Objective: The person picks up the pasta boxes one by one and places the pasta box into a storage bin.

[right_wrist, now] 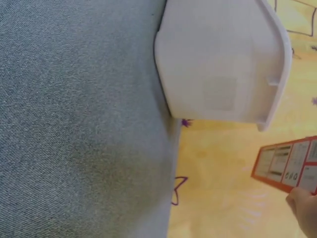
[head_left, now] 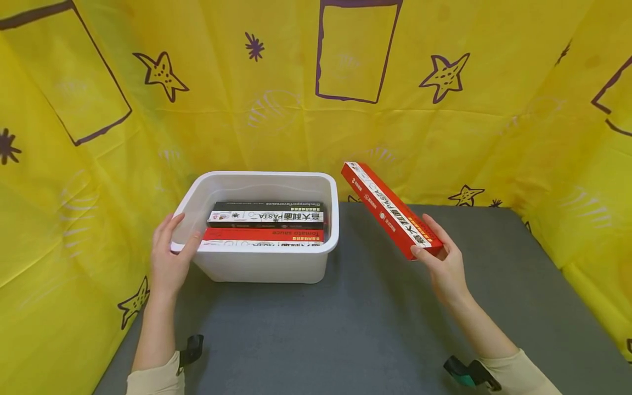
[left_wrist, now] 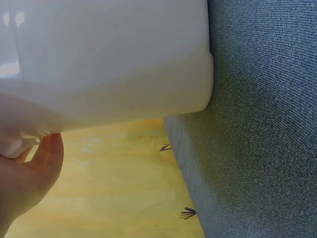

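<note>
A white plastic bin (head_left: 264, 266) stands on the grey table, and my left hand (head_left: 170, 255) grips its left front corner at the rim. In the left wrist view the fingers (left_wrist: 52, 153) bend around that rim. Inside the bin lie a black pasta box (head_left: 266, 215) and, in front of it, a red tomato sauce pasta box (head_left: 261, 235). My right hand (head_left: 446, 269) pinches another red pasta box (head_left: 390, 211) by its near right end. That box is held above the table, tilted, its far end pointing up and left toward the bin. Its printed side (right_wrist: 285, 163) shows in the right wrist view.
A grey cloth-covered table (head_left: 316, 329) reaches around the bin and to the right. Yellow fabric (head_left: 286, 126) with drawn stars and frames hangs close behind the bin and along both sides. Dark straps (head_left: 191, 350) sit on both wrists.
</note>
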{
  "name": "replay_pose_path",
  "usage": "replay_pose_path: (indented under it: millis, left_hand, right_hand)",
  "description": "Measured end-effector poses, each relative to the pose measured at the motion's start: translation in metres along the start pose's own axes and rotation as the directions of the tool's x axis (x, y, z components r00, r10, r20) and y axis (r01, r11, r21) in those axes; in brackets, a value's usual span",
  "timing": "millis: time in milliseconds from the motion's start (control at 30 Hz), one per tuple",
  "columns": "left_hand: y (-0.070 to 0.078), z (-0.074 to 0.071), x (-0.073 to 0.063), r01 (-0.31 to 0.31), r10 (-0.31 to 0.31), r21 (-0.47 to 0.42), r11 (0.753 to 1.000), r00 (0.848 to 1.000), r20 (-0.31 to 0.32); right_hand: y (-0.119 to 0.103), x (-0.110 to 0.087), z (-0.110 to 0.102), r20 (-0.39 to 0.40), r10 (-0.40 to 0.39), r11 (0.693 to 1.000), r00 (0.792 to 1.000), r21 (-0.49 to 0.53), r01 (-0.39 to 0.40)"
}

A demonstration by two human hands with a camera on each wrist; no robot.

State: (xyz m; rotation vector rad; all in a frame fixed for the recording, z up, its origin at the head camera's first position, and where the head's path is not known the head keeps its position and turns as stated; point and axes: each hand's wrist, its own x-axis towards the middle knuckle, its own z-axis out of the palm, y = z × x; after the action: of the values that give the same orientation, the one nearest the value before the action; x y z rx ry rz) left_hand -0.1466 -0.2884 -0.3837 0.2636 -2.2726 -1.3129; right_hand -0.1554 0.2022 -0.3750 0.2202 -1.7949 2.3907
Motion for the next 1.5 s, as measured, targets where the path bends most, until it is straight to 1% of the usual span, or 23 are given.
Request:
replay_pose_path:
  millis: [267, 400, 600, 733, 967, 1167, 1200, 1300, 1400, 1500]
  left_hand:
    - [0.0, -0.001, -0.001, -0.005, 0.005, -0.013, 1.0, 1.0, -0.009]
    - [0.0, -0.001, -0.001, -0.01, 0.01, -0.013, 1.0, 1.0, -0.013]
    - [0.0, -0.001, -0.002, -0.013, 0.013, -0.01, 1.0, 1.0, -0.017]
    - [0.0, 0.0, -0.002, -0.014, 0.013, -0.016, 1.0, 1.0, -0.019]
    - [-0.001, 0.001, -0.002, -0.022, 0.022, -0.024, 0.999, 1.0, -0.016]
    - [-0.002, 0.001, -0.001, -0.019, 0.019, -0.026, 0.999, 1.0, -0.015]
    - [-0.002, 0.001, -0.001, -0.018, 0.018, -0.026, 1.0, 1.0, -0.015]
    - [-0.001, 0.0, -0.001, -0.011, 0.011, -0.026, 1.0, 1.0, -0.011]
    - [-0.001, 0.0, -0.002, -0.011, 0.011, -0.027, 1.0, 1.0, -0.012]
    - [-0.001, 0.0, -0.002, -0.017, 0.017, -0.025, 1.0, 1.0, -0.016]
  right_hand:
    - [-0.003, -0.002, 0.005, 0.094, -0.076, 0.995, 0.993, 0.071, 0.069]
    - [-0.004, -0.001, 0.01, 0.145, -0.112, 0.99, 0.983, 0.101, 0.098]
    - [-0.005, 0.002, 0.017, 0.219, -0.159, 0.981, 0.963, 0.148, 0.128]
    - [-0.003, 0.004, 0.022, 0.267, -0.181, 0.975, 0.947, 0.178, 0.136]
    - [-0.002, 0.009, 0.03, 0.365, -0.225, 0.96, 0.903, 0.243, 0.141]
    - [-0.003, 0.015, 0.034, 0.424, -0.249, 0.955, 0.871, 0.256, 0.149]
    - [-0.004, 0.017, 0.035, 0.427, -0.249, 0.955, 0.869, 0.257, 0.147]
    - [-0.003, 0.023, 0.034, 0.414, -0.243, 0.951, 0.877, 0.282, 0.13]
    - [-0.002, 0.029, 0.033, 0.372, -0.224, 0.947, 0.901, 0.301, 0.111]
    - [-0.002, 0.033, 0.033, 0.325, -0.191, 0.952, 0.926, 0.291, 0.094]
